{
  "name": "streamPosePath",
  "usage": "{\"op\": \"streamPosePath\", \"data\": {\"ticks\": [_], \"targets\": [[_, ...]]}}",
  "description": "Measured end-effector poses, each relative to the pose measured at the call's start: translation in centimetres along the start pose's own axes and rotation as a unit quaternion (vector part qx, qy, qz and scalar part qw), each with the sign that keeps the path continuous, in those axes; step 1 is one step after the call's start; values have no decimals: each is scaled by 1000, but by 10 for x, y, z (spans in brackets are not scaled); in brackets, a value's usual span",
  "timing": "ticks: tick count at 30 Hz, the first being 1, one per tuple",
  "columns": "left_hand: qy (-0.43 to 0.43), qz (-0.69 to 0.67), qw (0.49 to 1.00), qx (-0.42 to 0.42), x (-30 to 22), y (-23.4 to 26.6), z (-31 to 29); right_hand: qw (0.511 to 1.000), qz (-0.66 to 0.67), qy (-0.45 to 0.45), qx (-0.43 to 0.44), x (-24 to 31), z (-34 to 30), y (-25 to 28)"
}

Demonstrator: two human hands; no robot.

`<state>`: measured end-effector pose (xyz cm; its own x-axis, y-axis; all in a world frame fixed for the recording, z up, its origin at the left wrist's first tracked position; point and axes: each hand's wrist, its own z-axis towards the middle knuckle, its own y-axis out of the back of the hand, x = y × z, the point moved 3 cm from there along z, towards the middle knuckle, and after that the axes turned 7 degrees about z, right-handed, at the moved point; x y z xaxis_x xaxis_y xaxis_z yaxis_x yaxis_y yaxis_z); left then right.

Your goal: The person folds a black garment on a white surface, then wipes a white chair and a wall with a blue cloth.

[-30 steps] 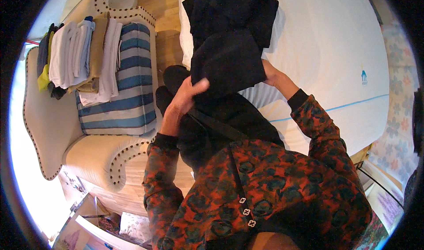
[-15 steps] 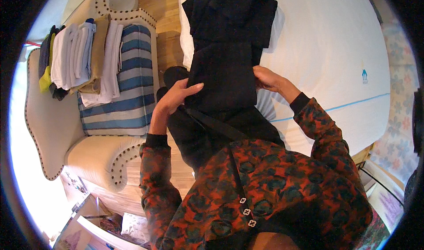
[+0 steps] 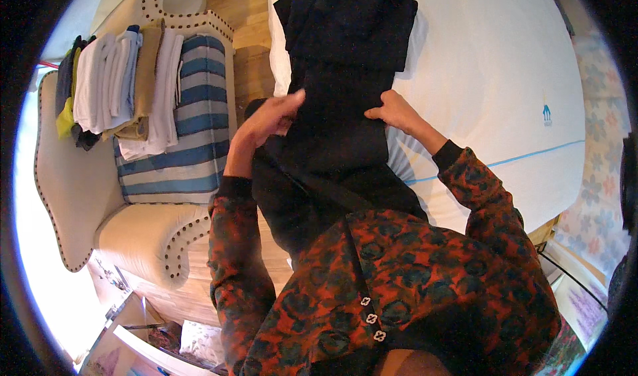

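Note:
A black garment (image 3: 352,30) lies folded lengthwise on the white bed, a small pinkish emblem near its far end. Its near part extends down between my hands toward my black trousers, and black on black makes the boundary hard to see. At the garment's left edge my left hand (image 3: 269,120) is curled, slightly blurred, with the thumb toward the cloth. My right hand (image 3: 402,113) pinches the right edge, its thumb lying over the fabric. Both hands appear closed on the cloth, though the fingers beneath are partly hidden.
To the left stands a beige studded armchair (image 3: 73,196) with a blue-and-grey striped cushion (image 3: 193,137). A row of folded clothes (image 3: 119,84) in white, brown and dark colours rests on it. Wooden floor (image 3: 249,24) separates chair and bed (image 3: 492,90). An open drawer (image 3: 159,353) is at lower left.
My left hand has moved up and slightly forward along the garment, and my right thumb now shows on top. The flat panel of black cloth between my hands has shifted and looks less distinct.

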<state>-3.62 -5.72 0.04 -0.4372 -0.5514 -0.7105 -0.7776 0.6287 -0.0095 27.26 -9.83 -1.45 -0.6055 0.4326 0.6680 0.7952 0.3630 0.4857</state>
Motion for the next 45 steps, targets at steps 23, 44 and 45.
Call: {"op": "streamPosePath", "data": {"ticks": [23,44,45], "targets": [[-279,595,714,-241,3,-85,18,867,-278,412,-44,24,-25,-34],[-286,248,917,-129,-32,-66,57,845,-251,362,-303,97,120,51],[-265,149,947,-107,-40,-63,57,845,-243,364,-308,94,122,55]]}}
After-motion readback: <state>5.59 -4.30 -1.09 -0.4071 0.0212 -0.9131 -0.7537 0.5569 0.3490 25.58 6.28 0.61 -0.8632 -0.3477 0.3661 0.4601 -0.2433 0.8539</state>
